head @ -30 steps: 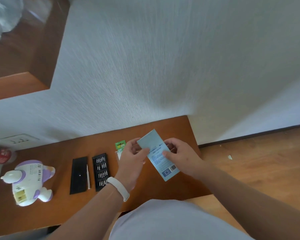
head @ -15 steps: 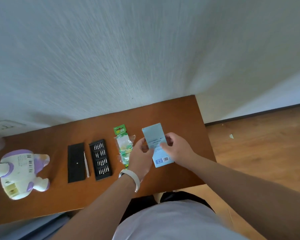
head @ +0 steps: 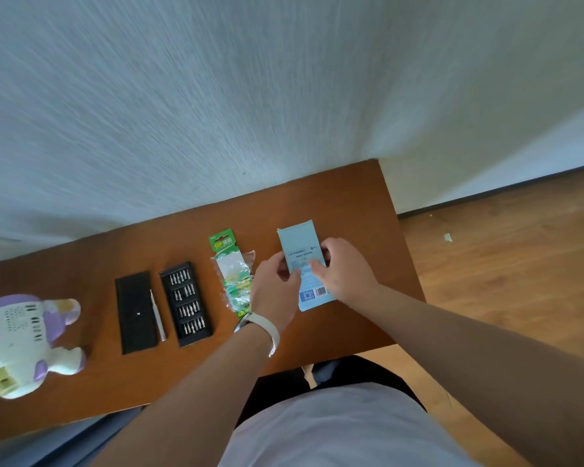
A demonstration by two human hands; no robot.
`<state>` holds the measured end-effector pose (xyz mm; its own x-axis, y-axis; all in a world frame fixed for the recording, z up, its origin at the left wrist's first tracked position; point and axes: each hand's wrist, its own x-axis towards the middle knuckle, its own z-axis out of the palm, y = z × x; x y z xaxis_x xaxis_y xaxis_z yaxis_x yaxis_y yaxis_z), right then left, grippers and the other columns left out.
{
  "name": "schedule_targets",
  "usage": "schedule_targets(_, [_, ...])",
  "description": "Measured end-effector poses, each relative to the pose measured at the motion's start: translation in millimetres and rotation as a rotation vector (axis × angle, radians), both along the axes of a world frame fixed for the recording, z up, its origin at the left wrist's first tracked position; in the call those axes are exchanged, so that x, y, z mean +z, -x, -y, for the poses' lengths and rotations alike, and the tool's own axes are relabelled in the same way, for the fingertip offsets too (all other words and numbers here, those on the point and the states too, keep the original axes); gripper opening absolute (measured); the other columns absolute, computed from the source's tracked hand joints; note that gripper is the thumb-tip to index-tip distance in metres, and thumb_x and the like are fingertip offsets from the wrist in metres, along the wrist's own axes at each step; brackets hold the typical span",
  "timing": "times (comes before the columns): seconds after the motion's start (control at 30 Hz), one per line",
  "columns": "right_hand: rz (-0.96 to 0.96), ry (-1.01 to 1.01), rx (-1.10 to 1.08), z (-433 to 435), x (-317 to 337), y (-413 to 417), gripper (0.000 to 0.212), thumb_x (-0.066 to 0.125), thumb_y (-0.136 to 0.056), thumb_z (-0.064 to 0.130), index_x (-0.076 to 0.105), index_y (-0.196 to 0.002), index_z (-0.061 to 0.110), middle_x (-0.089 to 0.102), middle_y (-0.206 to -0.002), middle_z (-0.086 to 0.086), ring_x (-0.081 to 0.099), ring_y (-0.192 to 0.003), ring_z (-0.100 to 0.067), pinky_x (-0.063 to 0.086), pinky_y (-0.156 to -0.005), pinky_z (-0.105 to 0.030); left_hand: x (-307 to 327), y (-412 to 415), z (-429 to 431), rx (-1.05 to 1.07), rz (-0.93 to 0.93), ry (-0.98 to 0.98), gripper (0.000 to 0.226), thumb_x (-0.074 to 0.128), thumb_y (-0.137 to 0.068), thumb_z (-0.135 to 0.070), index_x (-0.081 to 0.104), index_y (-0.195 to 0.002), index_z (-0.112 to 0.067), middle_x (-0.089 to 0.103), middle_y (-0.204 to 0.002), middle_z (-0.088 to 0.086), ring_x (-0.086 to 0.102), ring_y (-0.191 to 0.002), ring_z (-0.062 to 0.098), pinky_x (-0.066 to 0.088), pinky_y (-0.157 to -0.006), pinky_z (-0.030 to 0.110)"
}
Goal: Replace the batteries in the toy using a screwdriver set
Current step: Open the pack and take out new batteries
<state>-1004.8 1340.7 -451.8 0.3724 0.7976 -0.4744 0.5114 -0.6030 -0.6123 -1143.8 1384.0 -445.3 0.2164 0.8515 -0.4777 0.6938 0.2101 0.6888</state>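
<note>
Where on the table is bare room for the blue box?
Bare wood lies at the far right corner of the table, between the blue box and the wall, and along the near edge before the bit tray. The row from black lid to battery pack is crowded.

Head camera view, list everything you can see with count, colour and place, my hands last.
table: one, brown, against wall
toy: one, white and purple, far left on table
lid: one, black, right of toy
bit tray: one, black, mid-table
screwdriver: one, silver, between lid and bit tray
battery pack: one, green, right of bit tray
box: one, light blue, gripped, right of battery pack
wristband: one, white, left wrist
left hand: grips box
right hand: grips box
</note>
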Motion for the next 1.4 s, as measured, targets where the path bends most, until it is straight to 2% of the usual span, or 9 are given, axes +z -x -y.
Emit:
schedule_targets(0.13, [-0.007,-0.016,0.004,2.0,4.1,-3.1,0.023,0.063,-0.094,0.037,0.053,-0.110,0.023,0.059,-0.108,0.006,0.067,-0.084,-0.015,0.059,-0.061,-0.027,8.0,6.8,3.1,0.046,0.056,0.016,0.027,0.063,-0.097,-0.020,0.062,-0.120,-0.035,0.068,-0.101,-0.019,0.067,-0.089,0.001,0.056,-0.061,0.014])
schedule_targets(0.3, [0.158,-0.178,0.095,13.3,13.8,6.2,0.028,0.063,-0.094,0.035,0.054,-0.114,0.020,0.061,-0.111,0.002,0.060,-0.078,-0.012,0.044,-0.055,-0.016,27.7,35.0,6.7,0.128,-0.060,-0.169,0.031,0.065,-0.093,-0.024,0.061,-0.123,-0.027,0.062,-0.093,-0.012,0.062,-0.081,0.009,0.060,-0.068,0.032])
schedule_targets(0.43, [0.258,-0.302,0.261,10.2,19.3,23.0,0.029,0.067,-0.092,0.033,0.060,-0.115,0.016,0.065,-0.116,-0.001,0.061,-0.091,-0.016,0.046,-0.072,-0.025,37.2,64.5,4.5,0.154,-0.226,-0.230,0.043,0.068,-0.090,-0.030,0.054,-0.129,-0.021,0.056,-0.108,-0.002,0.058,-0.092,0.017,0.058,-0.075,0.039])
schedule_targets(0.5, [0.282,-0.370,0.340,3.3,19.9,30.6,0.023,0.067,-0.091,0.028,0.065,-0.109,0.013,0.068,-0.108,-0.004,0.063,-0.093,-0.018,0.040,-0.074,-0.025,36.9,73.5,-0.5,0.164,-0.306,-0.164,0.055,0.069,-0.088,-0.037,0.048,-0.135,-0.018,0.053,-0.119,0.003,0.056,-0.101,0.020,0.057,-0.084,0.043])
schedule_targets(0.63, [0.282,-0.412,0.418,-8.9,17.7,49.3,0.018,0.067,-0.091,0.023,0.068,-0.106,0.014,0.070,-0.103,-0.004,0.064,-0.093,-0.020,0.048,-0.085,-0.035,29.3,78.8,-7.1,0.124,-0.429,-0.070,0.081,0.070,-0.084,-0.054,0.035,-0.147,-0.016,0.046,-0.141,0.008,0.053,-0.122,0.026,0.053,-0.095,0.047])
schedule_targets(0.87, [0.279,-0.340,0.536,-33.5,7.1,63.3,0.024,0.059,-0.094,0.023,0.069,-0.113,0.014,0.068,-0.102,-0.004,0.061,-0.095,-0.022,0.045,-0.091,-0.040,11.7,64.4,-9.7,0.085,-0.553,-0.054,0.081,0.071,-0.083,-0.058,0.035,-0.142,-0.016,0.049,-0.135,0.008,0.057,-0.119,0.028,0.052,-0.084,0.042])
schedule_targets(1.0, [0.294,-0.276,0.631,-47.5,8.5,65.6,0.027,0.051,-0.098,0.029,0.065,-0.117,0.017,0.064,-0.102,-0.002,0.057,-0.097,-0.022,0.040,-0.088,-0.037,8.6,67.8,-9.2,0.117,-0.502,-0.061,0.072,0.069,-0.083,-0.054,0.041,-0.138,-0.017,0.051,-0.130,0.008,0.060,-0.112,0.029,0.048,-0.077,0.037])
schedule_targets(1.17, [0.193,-0.211,0.678,-54.6,13.8,69.6,0.033,0.053,-0.098,0.034,0.059,-0.128,0.022,0.063,-0.108,-0.001,0.057,-0.100,-0.020,0.045,-0.085,-0.035,5.8,80.0,-6.8,0.140,-0.357,-0.059,0.069,0.068,-0.082,-0.051,0.047,-0.140,-0.018,0.055,-0.125,0.007,0.062,-0.103,0.026,0.058,-0.083,0.046])
schedule_targets(1.4, [-0.046,-0.212,0.324,-50.3,10.1,76.3,0.037,0.072,-0.087,0.030,0.040,-0.105,0.029,0.057,-0.089,0.011,0.057,-0.076,-0.008,0.049,-0.064,-0.024,5.0,89.6,-3.4,0.222,-0.129,0.001,0.077,0.068,-0.077,-0.053,0.045,-0.144,-0.023,0.058,-0.124,-0.002,0.062,-0.101,0.014,0.062,-0.081,0.039])
